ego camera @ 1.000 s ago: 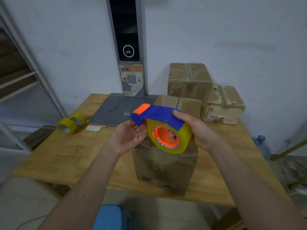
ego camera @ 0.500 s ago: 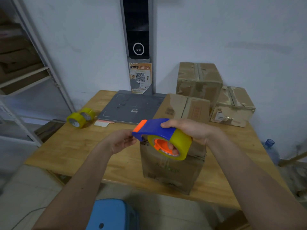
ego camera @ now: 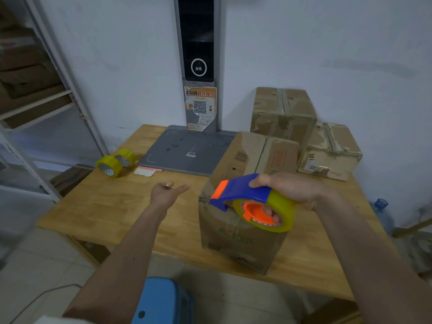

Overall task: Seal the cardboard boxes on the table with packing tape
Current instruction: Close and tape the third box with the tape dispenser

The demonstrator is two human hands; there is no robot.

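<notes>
Right hand (ego camera: 289, 188): grip closed over the tape dispenser (ego camera: 247, 195). Fingers curl across the blue top shell; fingertips (ego camera: 268, 212) are visible through the orange hub of the yellow-green tape roll (ego camera: 278, 213). The dispenser's orange nose points left and it sits at the near top edge of the front cardboard box (ego camera: 240, 230); contact between blade and cardboard cannot be confirmed.

Left hand (ego camera: 166, 191): grip slack, holds nothing. Fingers loosely extended toward the far side, hovering above the tabletop (ego camera: 112, 206) just left of the front box, apart from it.

Front box: stands near the front edge of the tabletop, right of centre, top flaps closed, centre seam visible running away from the viewer.

Two more cardboard boxes toward the back right corner, against the wall: taller box (ego camera: 282, 113) behind the front one, lower box (ego camera: 332, 150) to its right near the right edge. Both show strips along their top seams.

Other items: two yellow tape rolls (ego camera: 115, 162) lying touching near the left edge; small paper slip (ego camera: 146, 171) beside them; grey flat platform (ego camera: 187, 149) at back centre with an upright dark column (ego camera: 196, 43) carrying a QR-code sticker (ego camera: 199, 106). Blue stool (ego camera: 163, 300) on the floor below the front edge. Metal shelving (ego camera: 35, 90) on the left.
</notes>
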